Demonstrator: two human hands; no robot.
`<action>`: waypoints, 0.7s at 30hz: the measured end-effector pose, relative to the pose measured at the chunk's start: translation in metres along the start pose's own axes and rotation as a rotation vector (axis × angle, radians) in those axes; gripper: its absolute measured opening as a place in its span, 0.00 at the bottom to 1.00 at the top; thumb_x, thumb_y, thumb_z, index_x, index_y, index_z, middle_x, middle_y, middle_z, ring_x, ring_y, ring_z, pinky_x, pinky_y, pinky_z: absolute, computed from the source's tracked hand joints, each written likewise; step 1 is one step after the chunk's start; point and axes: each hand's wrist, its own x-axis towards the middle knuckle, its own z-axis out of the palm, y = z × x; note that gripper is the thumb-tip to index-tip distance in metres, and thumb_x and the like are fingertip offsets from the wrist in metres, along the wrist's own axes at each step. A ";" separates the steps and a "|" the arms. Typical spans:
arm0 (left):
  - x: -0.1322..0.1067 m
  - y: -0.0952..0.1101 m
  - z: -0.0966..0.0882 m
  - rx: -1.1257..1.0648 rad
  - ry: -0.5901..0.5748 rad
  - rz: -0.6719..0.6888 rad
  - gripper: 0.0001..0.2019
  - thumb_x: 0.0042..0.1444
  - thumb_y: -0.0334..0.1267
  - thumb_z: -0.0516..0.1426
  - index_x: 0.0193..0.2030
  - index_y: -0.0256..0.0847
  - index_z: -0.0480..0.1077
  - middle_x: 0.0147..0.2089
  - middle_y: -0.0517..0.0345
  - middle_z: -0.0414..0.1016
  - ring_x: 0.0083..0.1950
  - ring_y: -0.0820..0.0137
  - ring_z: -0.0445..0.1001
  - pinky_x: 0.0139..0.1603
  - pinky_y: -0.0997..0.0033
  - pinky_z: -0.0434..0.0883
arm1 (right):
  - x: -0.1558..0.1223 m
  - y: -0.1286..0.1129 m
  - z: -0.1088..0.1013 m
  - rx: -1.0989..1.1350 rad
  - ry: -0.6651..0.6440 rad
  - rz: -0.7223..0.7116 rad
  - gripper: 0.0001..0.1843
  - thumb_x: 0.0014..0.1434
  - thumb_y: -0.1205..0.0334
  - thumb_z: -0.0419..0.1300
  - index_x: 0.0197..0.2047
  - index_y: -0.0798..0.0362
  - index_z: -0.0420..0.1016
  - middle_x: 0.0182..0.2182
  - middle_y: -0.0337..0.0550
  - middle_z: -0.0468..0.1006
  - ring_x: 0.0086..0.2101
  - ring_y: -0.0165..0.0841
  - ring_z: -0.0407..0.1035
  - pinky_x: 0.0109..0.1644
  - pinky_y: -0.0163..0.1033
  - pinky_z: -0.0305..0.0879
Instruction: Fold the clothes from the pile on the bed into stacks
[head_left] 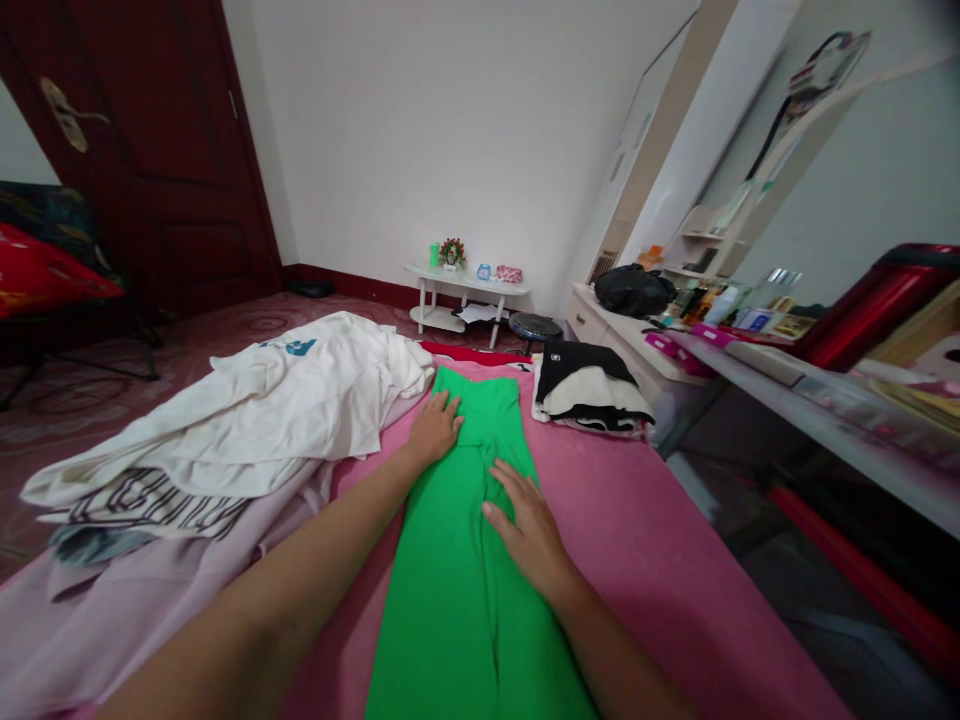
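We are pressing our left hand point(435, 428) and right hand point(529, 530), fingers released and flat, onto the green garment point(457, 600) lying lengthwise on the pink bed point(645, 540), apparently smoothing it; folding next likely calls for gripping an edge.

At my ten o'clock a heap of white and pale pink clothes point(247, 420) lies on the pink bed cover point(637, 540). At one o'clock I see a folded black-and-white garment point(589, 388) near the bed's far edge. A small white oval side table point(466, 290) stands at twelve o'clock against the wall. A dark red wooden door point(157, 150) fills eleven o'clock. At two o'clock a black bag point(634, 290) sits on a cluttered white dresser surface point(622, 335).
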 end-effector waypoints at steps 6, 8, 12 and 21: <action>-0.046 0.012 -0.019 -0.149 0.045 0.304 0.22 0.59 0.33 0.52 0.62 0.39 0.61 0.66 0.45 0.56 0.66 0.60 0.56 0.66 0.60 0.56 | 0.001 0.007 -0.008 0.319 0.338 0.239 0.17 0.62 0.50 0.49 0.41 0.53 0.71 0.36 0.44 0.77 0.37 0.33 0.71 0.42 0.36 0.66; -0.062 0.024 -0.022 -0.252 -0.025 0.450 0.23 0.59 0.34 0.54 0.62 0.43 0.62 0.65 0.48 0.58 0.65 0.61 0.58 0.64 0.61 0.59 | 0.000 0.005 -0.007 0.343 0.302 0.248 0.15 0.60 0.51 0.51 0.38 0.53 0.70 0.30 0.39 0.75 0.31 0.31 0.70 0.35 0.33 0.64; -0.078 0.038 -0.023 -0.329 -0.139 0.513 0.21 0.59 0.29 0.51 0.58 0.48 0.68 0.65 0.54 0.60 0.61 0.62 0.64 0.61 0.60 0.62 | -0.007 -0.009 -0.008 0.338 0.099 0.194 0.09 0.57 0.57 0.53 0.35 0.53 0.70 0.23 0.34 0.69 0.25 0.27 0.65 0.29 0.31 0.58; -0.078 0.040 -0.026 -0.264 -0.203 0.552 0.19 0.61 0.47 0.53 0.57 0.50 0.69 0.66 0.52 0.57 0.58 0.58 0.65 0.59 0.57 0.61 | -0.033 -0.052 -0.059 -0.031 -0.675 0.042 0.15 0.46 0.72 0.58 0.38 0.51 0.76 0.20 0.30 0.70 0.22 0.24 0.61 0.26 0.29 0.47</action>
